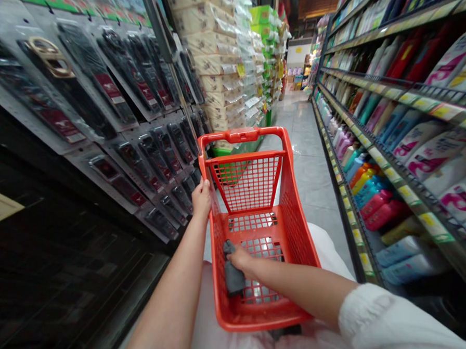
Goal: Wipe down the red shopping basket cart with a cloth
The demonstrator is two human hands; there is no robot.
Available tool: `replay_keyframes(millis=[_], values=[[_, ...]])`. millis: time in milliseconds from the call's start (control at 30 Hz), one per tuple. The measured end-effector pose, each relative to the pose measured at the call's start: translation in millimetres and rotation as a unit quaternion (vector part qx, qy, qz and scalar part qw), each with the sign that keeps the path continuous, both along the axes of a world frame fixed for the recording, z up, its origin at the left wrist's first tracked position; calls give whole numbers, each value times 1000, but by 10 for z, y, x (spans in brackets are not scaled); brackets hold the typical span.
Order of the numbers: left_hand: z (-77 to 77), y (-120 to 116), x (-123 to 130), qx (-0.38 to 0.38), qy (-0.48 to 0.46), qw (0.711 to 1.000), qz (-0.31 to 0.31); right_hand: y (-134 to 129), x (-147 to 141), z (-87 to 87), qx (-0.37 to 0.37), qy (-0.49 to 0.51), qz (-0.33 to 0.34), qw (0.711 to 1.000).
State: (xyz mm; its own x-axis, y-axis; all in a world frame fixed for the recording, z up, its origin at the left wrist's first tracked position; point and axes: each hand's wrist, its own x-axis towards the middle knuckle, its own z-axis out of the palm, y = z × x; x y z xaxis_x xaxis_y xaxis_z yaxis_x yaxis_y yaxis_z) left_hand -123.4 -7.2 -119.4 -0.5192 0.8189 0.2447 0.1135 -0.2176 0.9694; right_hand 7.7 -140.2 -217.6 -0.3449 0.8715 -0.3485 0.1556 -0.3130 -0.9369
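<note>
Down in the basket (298, 214), the grey bundle (234, 280) is being grasped by the right hand (240, 260) while the left rim (214, 241) is being clutched by the left hand (201, 198); tipping is being risked by any sharp pull there.

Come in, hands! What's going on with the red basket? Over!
Left hand gripping side of red basket. Right hand inside, holding dark grey item. Right forearm partly across the opening.
</note>
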Motion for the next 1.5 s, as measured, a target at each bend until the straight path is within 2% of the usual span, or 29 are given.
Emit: replay_keyframes(millis=[67, 100, 167, 233, 300, 433, 500, 567, 667, 733, 800, 900, 967, 1033, 1200, 1267, 1333, 1500], values=[[-14, 11, -11, 2, -1, 1000, 0, 38, -66, 155, -50, 66, -46, 995], [-20, 16, -16, 3, -2, 1000, 0, 73, -89, 249, -40, 75, -63, 994], [-26, 23, -22, 4, -3, 1000, 1, 140, -109, 438, 26, 131, -94, 987], [-26, 25, -25, 4, -3, 1000, 1, 133, -91, 574, 100, 181, -97, 974], [-24, 25, -24, 3, -2, 1000, 0, -2, -37, 619, 147, 193, -86, 966], [-32, 27, -11, 5, -5, 1000, -2, -421, 123, 546, 157, 178, -47, 970], [-38, 30, -5, 4, -8, 1000, -5, -463, 153, 544, 171, 171, -31, 970], [-38, 33, -6, 1, -12, 1000, -9, -317, 117, 596, 200, 153, -34, 967], [-22, 32, -28, -4, -13, 1000, -24, 33, 9, 710, 235, 112, -50, 964], [-11, 27, -50, -5, -9, 999, -35, 133, -10, 751, 257, 85, -50, 961], [-9, 18, -68, -4, -4, 999, -41, 41, 58, 746, 285, 66, -22, 956], [-27, 8, -73, -3, 0, 999, -45, -270, 264, 719, 323, 43, 64, 943], [-40, 5, -63, -4, 1, 999, -49, -365, 379, 749, 341, 11, 113, 933], [-46, 3, -50, -6, 4, 999, -53, -270, 415, 827, 358, -46, 129, 923], [-22, -8, -40, -9, 32, 998, -58, 275, 293, 1026, 399, -180, 124, 891], [-10, -12, -44, -12, 47, 997, -58, 316, 294, 1037, 411, -192, 146, 879], [-1, -15, -41, -15, 60, 996, -58, 214, 364, 1019, 422, -190, 187, 866], [32, -28, 1, -20, 98, 994, -55, -269, 704, 1017, 431, -163, 327, 825]])
